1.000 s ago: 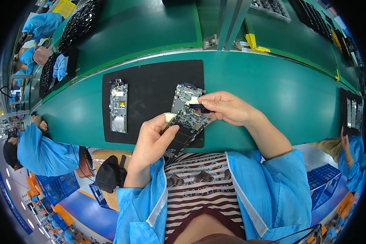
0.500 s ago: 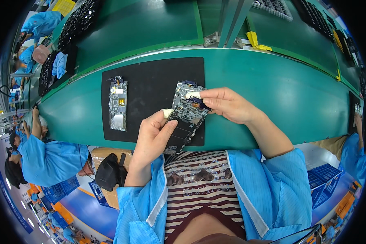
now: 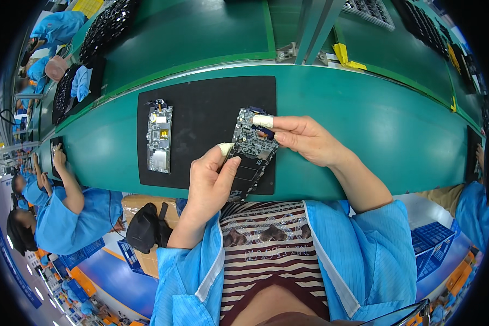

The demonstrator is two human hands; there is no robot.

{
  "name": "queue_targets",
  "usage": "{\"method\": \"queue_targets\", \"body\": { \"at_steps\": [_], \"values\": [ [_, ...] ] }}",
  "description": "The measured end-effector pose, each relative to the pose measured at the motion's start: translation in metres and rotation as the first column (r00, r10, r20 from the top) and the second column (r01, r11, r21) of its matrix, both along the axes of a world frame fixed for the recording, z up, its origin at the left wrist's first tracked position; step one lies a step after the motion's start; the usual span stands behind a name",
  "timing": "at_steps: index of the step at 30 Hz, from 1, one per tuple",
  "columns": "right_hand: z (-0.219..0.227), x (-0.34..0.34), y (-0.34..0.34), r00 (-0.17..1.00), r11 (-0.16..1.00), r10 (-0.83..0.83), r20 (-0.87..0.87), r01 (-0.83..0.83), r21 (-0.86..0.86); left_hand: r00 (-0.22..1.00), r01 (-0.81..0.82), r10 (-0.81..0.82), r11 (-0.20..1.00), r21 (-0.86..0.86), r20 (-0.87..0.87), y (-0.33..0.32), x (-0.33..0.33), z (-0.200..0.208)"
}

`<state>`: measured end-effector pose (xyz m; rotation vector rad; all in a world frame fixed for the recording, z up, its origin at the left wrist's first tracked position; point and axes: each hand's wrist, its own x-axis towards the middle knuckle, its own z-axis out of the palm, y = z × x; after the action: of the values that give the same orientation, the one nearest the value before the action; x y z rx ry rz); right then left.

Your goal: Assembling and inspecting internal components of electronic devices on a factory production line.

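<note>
My left hand [image 3: 207, 179] grips the lower left edge of a long circuit board [image 3: 251, 149], thumb on its face and a pale finger cot on the index finger. The board is tilted over the right part of a black mat [image 3: 206, 108]. My right hand [image 3: 309, 142] holds its upper right edge. The cot-covered index finger lies across the top, by a small dark part [image 3: 264, 132] with an orange patch, while the thumb sits at the edge. A second, narrower circuit board [image 3: 159, 144] lies on the mat's left side.
The mat lies on a green bench [image 3: 331, 98]. Beyond stands a metal post [image 3: 311, 32] with yellow tape [image 3: 342, 54] beside its foot. Black trays of parts [image 3: 110, 27] are at the far left. A co-worker in blue [image 3: 81, 217] sits to the left; a cardboard box [image 3: 174, 209] stands nearer.
My right index finger has straightened and moved up across the board's top. The board and my left hand have shifted slightly up. The co-worker at left has shifted an arm.
</note>
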<state>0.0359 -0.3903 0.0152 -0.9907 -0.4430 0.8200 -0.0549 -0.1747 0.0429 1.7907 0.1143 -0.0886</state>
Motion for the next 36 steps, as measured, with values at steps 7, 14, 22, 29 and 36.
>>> {"method": "queue_targets", "body": {
  "at_steps": [7, 14, 22, 29, 36],
  "values": [
    [-0.002, -0.001, 0.0, 1.0, 1.0, 0.007, 0.017, -0.007, -0.006, 0.999, -0.005, 0.003, 0.999, 0.039, 0.035, 0.0, -0.001, -0.003],
    [-0.004, -0.003, 0.001, 0.989, 0.991, -0.064, 0.135, 0.08, -0.112, 0.998, 0.006, -0.013, 0.994, 0.11, 0.063, -0.006, 0.001, -0.004],
    [0.0, -0.005, -0.002, 0.893, 0.956, -0.015, 0.449, 0.144, -0.255, 0.992, -0.005, -0.031, 0.96, 0.282, 0.125, -0.008, 0.005, 0.002],
    [0.01, -0.007, 0.0, 0.856, 0.957, 0.071, 0.512, 0.086, -0.278, 0.998, 0.036, -0.048, 0.951, 0.308, 0.03, 0.0, 0.003, 0.006],
    [0.012, -0.01, 0.004, 0.746, 0.935, 0.153, 0.648, 0.103, -0.339, 0.998, 0.052, -0.065, 0.946, 0.32, 0.028, 0.006, -0.003, 0.014]
  ]
}}
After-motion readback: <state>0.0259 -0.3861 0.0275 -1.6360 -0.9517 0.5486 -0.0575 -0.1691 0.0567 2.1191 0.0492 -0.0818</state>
